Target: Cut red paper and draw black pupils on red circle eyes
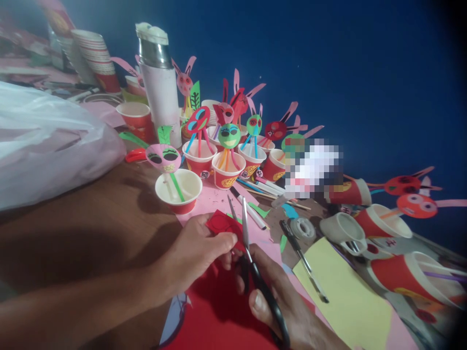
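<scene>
My left hand (199, 248) pinches a small piece of red paper (224, 223) that has dark outlines drawn on it. In my right hand (280, 296) is a pair of black-handled scissors (247, 231); the blades are parted, pointing away from me, with the red paper at them. Beneath both hands lies a large red sheet (219, 316). Just beyond, a paper cup (178, 194) holds a pink paper face (164, 158) with green ears on a green straw.
Several more cups with paper faces (229, 136) stand behind, beside a white thermos (158, 92). A white plastic bag (51, 141) fills the left. To the right are a pen (304, 262), a tape roll (302, 228), a yellow sheet (343, 291) and a mug (343, 231).
</scene>
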`<state>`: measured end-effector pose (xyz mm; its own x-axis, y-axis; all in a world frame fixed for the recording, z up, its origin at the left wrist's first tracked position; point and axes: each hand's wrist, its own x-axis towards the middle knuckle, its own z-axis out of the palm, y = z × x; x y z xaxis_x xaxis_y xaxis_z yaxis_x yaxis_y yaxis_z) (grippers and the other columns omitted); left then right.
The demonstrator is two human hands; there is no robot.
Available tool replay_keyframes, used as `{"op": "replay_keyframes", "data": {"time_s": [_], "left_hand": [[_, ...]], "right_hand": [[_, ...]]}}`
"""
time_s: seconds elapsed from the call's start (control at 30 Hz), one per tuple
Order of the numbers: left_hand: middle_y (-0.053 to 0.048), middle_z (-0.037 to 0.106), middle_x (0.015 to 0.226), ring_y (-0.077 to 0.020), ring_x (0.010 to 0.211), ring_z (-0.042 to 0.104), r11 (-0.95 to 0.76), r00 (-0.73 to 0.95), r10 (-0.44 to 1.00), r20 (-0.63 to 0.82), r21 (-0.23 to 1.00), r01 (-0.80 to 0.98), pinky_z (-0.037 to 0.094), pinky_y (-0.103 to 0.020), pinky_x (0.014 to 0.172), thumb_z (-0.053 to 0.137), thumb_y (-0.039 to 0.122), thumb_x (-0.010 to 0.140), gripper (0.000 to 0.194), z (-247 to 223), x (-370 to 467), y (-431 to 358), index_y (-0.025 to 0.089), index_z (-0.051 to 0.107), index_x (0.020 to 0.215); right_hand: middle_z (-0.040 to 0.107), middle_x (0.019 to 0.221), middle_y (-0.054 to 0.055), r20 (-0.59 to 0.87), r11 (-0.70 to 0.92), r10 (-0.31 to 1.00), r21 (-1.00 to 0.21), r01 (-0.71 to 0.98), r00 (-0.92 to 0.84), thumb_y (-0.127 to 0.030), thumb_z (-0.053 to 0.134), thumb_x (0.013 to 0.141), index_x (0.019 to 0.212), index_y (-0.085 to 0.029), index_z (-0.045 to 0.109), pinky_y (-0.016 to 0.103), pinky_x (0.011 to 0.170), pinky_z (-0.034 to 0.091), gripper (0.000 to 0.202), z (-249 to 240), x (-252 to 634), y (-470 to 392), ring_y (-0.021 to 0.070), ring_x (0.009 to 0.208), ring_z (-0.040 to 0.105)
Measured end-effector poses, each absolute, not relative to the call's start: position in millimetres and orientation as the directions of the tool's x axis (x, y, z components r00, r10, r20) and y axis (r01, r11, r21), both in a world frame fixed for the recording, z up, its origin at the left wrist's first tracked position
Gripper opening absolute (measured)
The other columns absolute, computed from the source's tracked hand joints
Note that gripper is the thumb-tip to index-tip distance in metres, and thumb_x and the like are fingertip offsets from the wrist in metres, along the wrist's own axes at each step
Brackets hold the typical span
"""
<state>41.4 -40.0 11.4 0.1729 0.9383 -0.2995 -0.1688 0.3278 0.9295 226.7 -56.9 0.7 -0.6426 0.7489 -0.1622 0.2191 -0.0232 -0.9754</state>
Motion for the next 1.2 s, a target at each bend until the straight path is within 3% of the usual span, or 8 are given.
{"op": "replay_keyframes", "data": {"time_s": [0.63,1.2], "left_hand": [[-0.002,0.059,0.049,-0.0129,0.044,0.053,0.365,0.186,0.926,-0.330,0.909,-0.202,0.047,-0.026,0.046,0.060,0.022,0.067,0.012,18,40,-35,0.013,0.057,0.061],[-0.004,0.063,0.056,-0.0112,0.048,0.056,0.406,0.211,0.906,-0.367,0.895,-0.186,0.045,-0.024,0.049,0.060,0.022,0.071,0.011,11,36,-34,0.012,0.056,0.071]], "right_hand": [[0.045,0.074,-0.002,-0.136,-0.071,0.768,-0.989,0.128,-0.626,-0.054,0.055,0.081,0.104,-0.019,0.049,0.024,0.057,0.032,0.042,0,222,-56,0.0112,0.063,0.035],[0.044,0.065,-0.002,-0.137,-0.082,0.787,-0.990,0.118,-0.602,-0.058,0.056,0.078,0.096,-0.018,0.053,0.024,0.055,0.034,0.044,4,219,-55,0.0106,0.057,0.034]]}}
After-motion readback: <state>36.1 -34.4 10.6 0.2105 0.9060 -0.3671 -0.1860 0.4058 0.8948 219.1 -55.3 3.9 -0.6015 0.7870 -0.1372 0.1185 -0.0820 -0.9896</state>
